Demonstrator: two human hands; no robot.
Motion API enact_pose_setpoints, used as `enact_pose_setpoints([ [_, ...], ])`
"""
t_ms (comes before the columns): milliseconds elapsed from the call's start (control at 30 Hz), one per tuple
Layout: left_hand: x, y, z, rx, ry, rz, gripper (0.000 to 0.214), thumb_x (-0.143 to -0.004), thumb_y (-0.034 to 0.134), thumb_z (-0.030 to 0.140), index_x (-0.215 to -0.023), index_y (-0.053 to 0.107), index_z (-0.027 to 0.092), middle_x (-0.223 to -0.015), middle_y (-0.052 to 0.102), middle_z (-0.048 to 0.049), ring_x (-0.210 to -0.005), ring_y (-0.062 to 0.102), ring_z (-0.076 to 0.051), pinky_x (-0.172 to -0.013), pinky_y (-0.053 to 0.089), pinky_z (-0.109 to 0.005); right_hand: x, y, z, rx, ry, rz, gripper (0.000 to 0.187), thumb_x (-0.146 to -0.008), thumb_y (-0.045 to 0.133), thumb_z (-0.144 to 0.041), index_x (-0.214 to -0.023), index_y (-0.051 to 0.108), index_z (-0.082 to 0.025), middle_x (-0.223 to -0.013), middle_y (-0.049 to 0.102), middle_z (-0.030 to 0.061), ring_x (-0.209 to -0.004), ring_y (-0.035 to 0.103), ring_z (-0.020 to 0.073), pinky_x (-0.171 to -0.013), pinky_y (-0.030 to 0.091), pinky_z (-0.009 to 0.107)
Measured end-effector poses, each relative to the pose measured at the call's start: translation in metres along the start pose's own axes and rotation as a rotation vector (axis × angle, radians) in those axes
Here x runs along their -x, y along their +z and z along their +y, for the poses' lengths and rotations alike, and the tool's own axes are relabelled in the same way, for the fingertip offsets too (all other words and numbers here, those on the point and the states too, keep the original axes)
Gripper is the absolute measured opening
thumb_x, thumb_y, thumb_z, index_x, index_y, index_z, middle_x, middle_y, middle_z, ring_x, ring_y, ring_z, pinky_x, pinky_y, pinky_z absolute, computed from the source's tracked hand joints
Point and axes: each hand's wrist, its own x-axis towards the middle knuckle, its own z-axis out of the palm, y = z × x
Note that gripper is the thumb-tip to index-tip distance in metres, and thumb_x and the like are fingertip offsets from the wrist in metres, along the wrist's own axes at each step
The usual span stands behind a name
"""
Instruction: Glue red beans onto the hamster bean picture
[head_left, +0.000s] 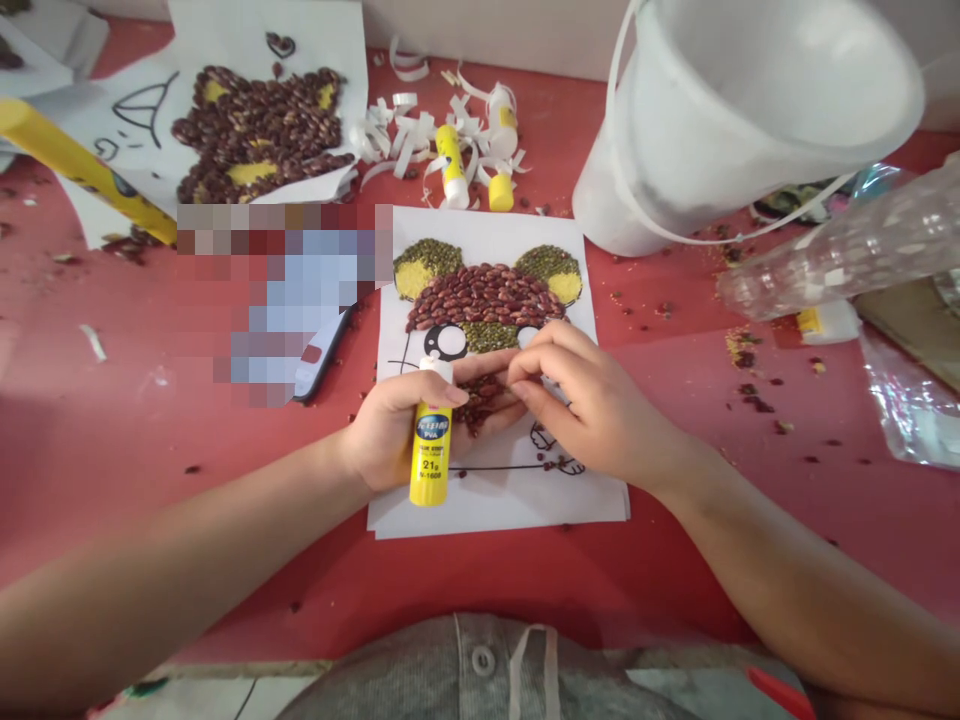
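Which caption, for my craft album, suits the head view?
Left hand holds a yellow glue stick; right hand touches red beans on a paper seed collage.

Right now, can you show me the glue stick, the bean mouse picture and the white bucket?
glue stick [431, 450]: head view, on its yellow label.
bean mouse picture [484, 297]: head view, on the red beans of its head.
white bucket [750, 100]: head view, on its inside wall.

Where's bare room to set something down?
Open red tabletop lies left of the bean sheet, above the left forearm, and right of it, between the right hand and plastic bottle, among stray beans. The far edge is crowded: paper curls, glue sticks, white bucket.
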Motion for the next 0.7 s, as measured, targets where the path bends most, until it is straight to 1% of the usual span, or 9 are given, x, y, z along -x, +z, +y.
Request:
enact_pose_setpoints([
  [100, -0.0002, 0.0019, -0.0002, -0.028, 0.008, -0.007, 0.062, -0.057, 0.053, 0.018, -0.118, 0.06, 0.009, -0.105, 0.07, -0.0114, -0.114, 0.056, -0.03, -0.105, 0.034, -0.045, -0.0001, -0.0006, 0.0, 0.02, -0.025, -0.02, 0.01, -0.086, 0.049, -0.01, -0.081, 0.052, -0.018, -0.083, 0.052, 0.0042, -0.078, 0.052, 0.0156, -0.071, 0.047, 0.033],
  [200, -0.0001, 0.0028, -0.0003, -0.043, 0.001, -0.017, 0.061, -0.057, 0.053, 0.018, -0.116, 0.061, 0.009, -0.105, 0.069, -0.0118, -0.112, 0.057, -0.031, -0.103, 0.035, -0.045, -0.0003, -0.0019, -0.0004, 0.039, -0.034, -0.05, 0.011, -0.084, 0.051, -0.01, -0.079, 0.052, -0.019, -0.083, 0.053, 0.004, -0.079, 0.053, 0.0165, -0.073, 0.047, 0.035],
  [367, 0.0005, 0.0005, -0.0002, -0.025, 0.003, -0.017, 0.049, -0.056, 0.054, 0.017, -0.103, 0.068, 0.01, -0.098, 0.071, -0.0111, -0.107, 0.059, -0.03, -0.1, 0.038, -0.044, -0.0019, -0.0047, -0.0012, 0.056, -0.089, -0.062, 0.012, -0.085, 0.049, -0.009, -0.078, 0.05, -0.019, -0.082, 0.051, 0.0041, -0.078, 0.052, 0.0165, -0.071, 0.047, 0.034],
  [467, 0.0017, -0.0016, -0.0022, -0.063, 0.031, 0.009, 0.043, -0.059, 0.057, 0.017, -0.101, 0.068, 0.011, -0.094, 0.071, -0.0099, -0.102, 0.061, -0.027, -0.097, 0.041, -0.04, -0.0027, -0.0045, -0.0019, -0.014, -0.065, -0.053, 0.011, -0.088, 0.046, -0.01, -0.082, 0.049, -0.019, -0.084, 0.051, 0.0035, -0.077, 0.052, 0.015, -0.068, 0.047, 0.031],
  [533, 0.003, -0.0013, -0.0043, -0.124, 0.063, 0.055, 0.039, -0.064, 0.06, 0.016, -0.102, 0.067, 0.013, -0.098, 0.071, -0.0095, -0.1, 0.063, -0.025, -0.092, 0.045, -0.037, -0.003, -0.0026, -0.003, -0.087, -0.015, -0.003, 0.011, -0.089, 0.045, -0.011, -0.083, 0.048, -0.02, -0.083, 0.05, 0.0024, -0.074, 0.051, 0.0135, -0.065, 0.045, 0.028],
  [600, 0.0044, 0.0004, -0.0062, -0.176, 0.031, 0.075, 0.032, -0.071, 0.061, 0.017, -0.102, 0.066, 0.014, -0.1, 0.07, -0.0102, -0.097, 0.064, -0.023, -0.085, 0.05, -0.034, -0.0035, 0.0002, -0.0049, -0.158, 0.033, 0.053, 0.01, -0.09, 0.044, -0.013, -0.083, 0.047, -0.02, -0.081, 0.05, 0.0011, -0.072, 0.05, 0.0122, -0.062, 0.043, 0.026],
  [667, 0.0056, 0.0029, -0.0069, -0.218, 0.004, 0.073, 0.024, -0.075, 0.061, 0.019, -0.098, 0.066, 0.014, -0.094, 0.07, -0.0098, -0.087, 0.066, -0.02, -0.075, 0.054, -0.03, -0.0042, 0.0029, -0.0077, -0.217, 0.077, 0.083, 0.01, -0.09, 0.043, -0.015, -0.082, 0.047, -0.02, -0.078, 0.051, 0.0001, -0.07, 0.049, 0.0115, -0.061, 0.042, 0.026],
  [700, 0.0061, 0.0042, -0.0069, -0.241, -0.002, 0.076, 0.02, -0.075, 0.062, 0.02, -0.094, 0.066, 0.014, -0.088, 0.07, -0.0086, -0.079, 0.067, -0.018, -0.067, 0.055, -0.028, -0.0046, 0.0039, -0.0094, -0.245, 0.1, 0.09, 0.01, -0.091, 0.043, -0.016, -0.082, 0.047, -0.02, -0.077, 0.052, -0.0001, -0.07, 0.05, 0.0114, -0.061, 0.042, 0.025],
])
